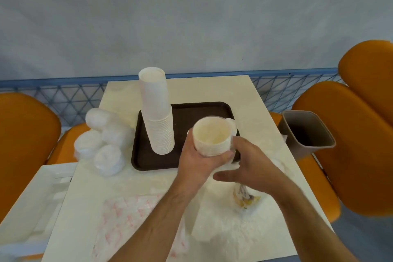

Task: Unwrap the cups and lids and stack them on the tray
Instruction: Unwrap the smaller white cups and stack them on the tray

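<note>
Pale surface (251, 100) under me, my left hand (197, 159) grips a light, crushable cup stack (212, 136) low around its wall, over the tray's (191, 108) four o'clock corner, right hand (248, 166) loosely open beside it.

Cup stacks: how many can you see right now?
2. A tall stack stands on the tray's left side. A short stack is held in the left hand over the tray's right side. Wrapped bundles to the left may hide more.
</note>
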A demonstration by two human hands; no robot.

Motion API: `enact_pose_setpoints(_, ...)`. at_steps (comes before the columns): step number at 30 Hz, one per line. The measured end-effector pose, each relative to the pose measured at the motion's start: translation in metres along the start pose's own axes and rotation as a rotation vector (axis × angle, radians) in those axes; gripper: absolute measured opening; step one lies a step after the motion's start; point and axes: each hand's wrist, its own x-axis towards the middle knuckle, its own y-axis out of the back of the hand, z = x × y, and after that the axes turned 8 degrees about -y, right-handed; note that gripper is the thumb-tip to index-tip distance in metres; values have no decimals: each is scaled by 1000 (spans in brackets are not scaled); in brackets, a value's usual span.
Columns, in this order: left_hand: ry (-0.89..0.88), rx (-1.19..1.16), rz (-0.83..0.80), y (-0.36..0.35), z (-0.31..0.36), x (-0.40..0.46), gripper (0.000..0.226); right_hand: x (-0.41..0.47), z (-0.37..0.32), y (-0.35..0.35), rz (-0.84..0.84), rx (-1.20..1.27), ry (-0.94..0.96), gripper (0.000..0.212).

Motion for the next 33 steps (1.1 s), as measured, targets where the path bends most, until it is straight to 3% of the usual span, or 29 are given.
enact_pose_setpoints(3, -116, 189, -18, 23, 4, -5, 77, -6, -10, 17, 86, -6, 71, 69)
enact_pose_setpoints(5, -154, 284, -70, 34, 7, -9, 78, -11, -27, 20, 114, 48, 166, 55)
enact_pose_setpoints(7, -189, 389, -112, 43, 10, -11, 76, -11, -45, 13, 11, 44, 201, 40)
enact_pose_setpoints(9, -270, 512, -138, 48, 12, -13, 67, -6, -58, 0, -191, -18, 122, 26)
enact_pose_setpoints(13, -401, 783, -140, 58, 4, -17, 59, 6, -66, -31, -378, 26, -56, 20)
enact_pose_setpoints(16, -446, 949, -47, 62, -1, -19, 58, 11, -63, -41, -425, 142, -162, 23)
enact_pose_setpoints(19, -493, 1061, -125, 71, -5, -24, 84, 12, -66, -41, -488, 551, -274, 22)
enact_pose_setpoints(23, -415, 987, -140, 83, -3, -26, 93, 12, -57, -38, -558, 877, -389, 68)
enact_pose_setpoints(28, -297, 880, -97, 87, -2, -25, 91, 8, -51, -29, -478, 1115, -375, 56)
enact_pose_setpoints(31, -287, 864, -78, 92, -5, -25, 88, 4, -53, -13, -323, 1342, -347, 51)
enact_pose_setpoints(33, -286, 872, -64, 95, -7, -26, 88, 3, -55, -1, -199, 1284, -291, 47)
